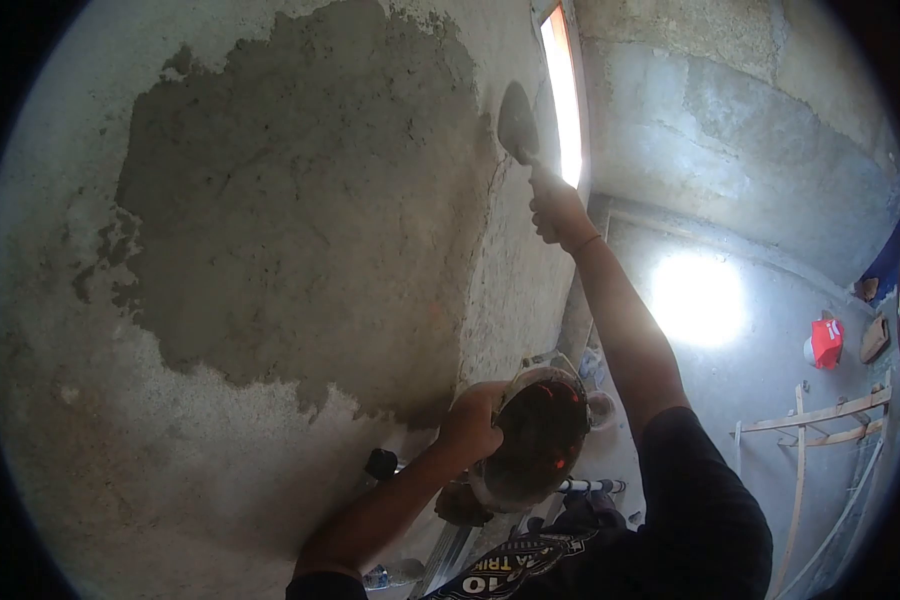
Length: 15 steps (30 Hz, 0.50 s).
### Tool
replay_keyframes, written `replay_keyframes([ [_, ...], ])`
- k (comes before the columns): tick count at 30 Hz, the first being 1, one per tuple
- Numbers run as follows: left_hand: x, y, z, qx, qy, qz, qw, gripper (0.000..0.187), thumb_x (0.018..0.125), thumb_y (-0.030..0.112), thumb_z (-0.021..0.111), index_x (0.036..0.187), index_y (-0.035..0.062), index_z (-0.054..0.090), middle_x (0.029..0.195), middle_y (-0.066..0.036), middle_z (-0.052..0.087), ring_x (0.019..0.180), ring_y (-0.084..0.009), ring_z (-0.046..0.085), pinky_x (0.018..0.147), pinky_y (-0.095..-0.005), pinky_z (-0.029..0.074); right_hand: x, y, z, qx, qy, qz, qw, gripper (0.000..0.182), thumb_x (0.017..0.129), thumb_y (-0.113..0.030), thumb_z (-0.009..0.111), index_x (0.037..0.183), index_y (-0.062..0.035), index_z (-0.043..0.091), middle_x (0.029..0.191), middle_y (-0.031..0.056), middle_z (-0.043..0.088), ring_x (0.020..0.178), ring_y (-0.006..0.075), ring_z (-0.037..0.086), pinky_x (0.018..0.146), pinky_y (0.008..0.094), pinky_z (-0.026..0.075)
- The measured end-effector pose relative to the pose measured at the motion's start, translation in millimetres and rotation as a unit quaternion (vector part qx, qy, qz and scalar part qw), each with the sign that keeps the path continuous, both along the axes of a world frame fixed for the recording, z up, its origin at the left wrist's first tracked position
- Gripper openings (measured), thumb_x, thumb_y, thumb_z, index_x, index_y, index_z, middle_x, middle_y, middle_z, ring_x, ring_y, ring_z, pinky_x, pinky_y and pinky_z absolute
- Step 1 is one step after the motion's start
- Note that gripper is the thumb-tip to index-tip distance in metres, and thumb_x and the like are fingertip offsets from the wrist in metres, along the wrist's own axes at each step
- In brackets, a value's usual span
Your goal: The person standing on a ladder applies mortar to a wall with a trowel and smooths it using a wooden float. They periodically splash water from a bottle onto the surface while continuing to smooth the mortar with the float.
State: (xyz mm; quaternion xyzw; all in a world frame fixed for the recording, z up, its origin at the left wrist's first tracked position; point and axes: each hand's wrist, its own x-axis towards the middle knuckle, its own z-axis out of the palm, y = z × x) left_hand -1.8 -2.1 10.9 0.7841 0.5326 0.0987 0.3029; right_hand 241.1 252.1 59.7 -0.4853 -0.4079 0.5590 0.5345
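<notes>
My right hand (562,212) is raised near the wall corner, its fingers closed around the handle of a trowel (516,120). The pointed metal blade is angled upward, close to the narrow bright window opening. Lower down, my left hand (472,428) grips the rim of a bucket (488,487) in front of my body. Dark grey material with a few small reddish spots shows inside it. To the left, a large patch of dark, wet-looking plaster (300,210) with ragged edges covers much of the pale wall (70,400).
A bright window opening (564,100) is cut into the wall at top. Metal ladder rails (450,560) show beneath me. On the floor below, at right, are a wooden frame (800,435) and a red-and-white item (826,343). A clear plastic bottle (402,573) lies at lower left.
</notes>
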Motion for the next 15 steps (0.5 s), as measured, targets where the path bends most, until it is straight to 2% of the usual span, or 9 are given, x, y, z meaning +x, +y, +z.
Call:
replay_keyframes([
  [2,-0.4,1.4,0.6,-0.009,0.012,0.004,1.000,0.066,0.073,0.008,0.058,0.137,0.0110,0.046,0.128,-0.021,0.057,0.113,-0.0391,0.058,0.094,-0.0441,0.047,-10.7,-5.3,22.6,0.091,0.044,0.014,0.995,0.041,0.101,-0.044,0.038,0.117,-0.0095,0.052,0.073,0.0053,0.055,0.053,0.0160,0.051,0.045,0.0329,0.044],
  [4,-0.8,1.6,-1.1,0.003,-0.003,-0.004,1.000,0.067,0.072,0.008,0.058,0.138,0.0116,0.045,0.127,-0.021,0.057,0.112,-0.0394,0.058,0.094,-0.0448,0.048,-17.4,-14.1,55.5,0.106,0.050,0.045,0.992,0.041,0.101,-0.044,0.038,0.117,-0.0092,0.052,0.073,0.0055,0.055,0.054,0.0161,0.052,0.046,0.0331,0.044],
  [6,-2.1,1.9,-5.2,-0.002,0.002,-0.002,1.000,0.067,0.072,0.008,0.058,0.138,0.0118,0.045,0.128,-0.021,0.057,0.111,-0.0398,0.059,0.093,-0.0452,0.048,-23.5,-9.6,64.9,0.120,0.052,0.076,0.988,0.041,0.101,-0.044,0.038,0.116,-0.0090,0.052,0.073,0.0056,0.055,0.054,0.0162,0.052,0.046,0.0334,0.044],
  [9,-3.4,1.1,-8.6,0.001,0.009,0.001,1.000,0.068,0.072,0.009,0.058,0.139,0.0120,0.045,0.128,-0.021,0.057,0.110,-0.0407,0.059,0.093,-0.0459,0.048,-27.3,1.2,63.3,0.109,0.057,0.101,0.987,0.042,0.101,-0.046,0.039,0.116,-0.0089,0.053,0.073,0.0052,0.054,0.054,0.0160,0.051,0.047,0.0337,0.044],
  [11,-3.9,2.9,-8.4,0.010,0.017,-0.001,1.000,0.068,0.072,0.010,0.058,0.139,0.0120,0.044,0.128,-0.022,0.057,0.109,-0.0412,0.059,0.093,-0.0461,0.048,-20.3,11.3,51.4,0.005,0.111,0.073,0.991,0.044,0.100,-0.048,0.039,0.116,-0.0093,0.053,0.073,0.0048,0.053,0.053,0.0160,0.049,0.048,0.0339,0.044],
  [12,-4.2,0.9,-8.7,0.009,0.022,-0.003,1.000,0.068,0.072,0.010,0.058,0.139,0.0120,0.044,0.127,-0.022,0.057,0.109,-0.0415,0.059,0.093,-0.0464,0.048,-16.0,14.6,42.4,0.005,0.110,0.072,0.991,0.044,0.100,-0.048,0.039,0.116,-0.0093,0.053,0.073,0.0048,0.053,0.053,0.0160,0.049,0.048,0.0339,0.044],
  [14,-2.5,2.5,-5.9,0.016,0.025,-0.007,1.000,0.068,0.072,0.011,0.059,0.139,0.0120,0.044,0.126,-0.022,0.057,0.109,-0.0417,0.059,0.093,-0.0466,0.048,-5.4,22.0,37.3,-0.044,0.021,0.010,0.999,0.046,0.099,-0.049,0.038,0.116,-0.0096,0.054,0.074,0.0051,0.052,0.054,0.0166,0.049,0.048,0.0339,0.043],
  [15,-2.0,1.7,-5.1,0.009,0.024,-0.003,1.000,0.068,0.072,0.011,0.059,0.138,0.0121,0.045,0.125,-0.022,0.058,0.108,-0.0418,0.059,0.093,-0.0469,0.048,-5.7,18.9,41.2,-0.041,0.019,0.010,0.999,0.046,0.099,-0.049,0.038,0.116,-0.0096,0.054,0.074,0.0051,0.052,0.054,0.0166,0.049,0.048,0.0339,0.043],
])
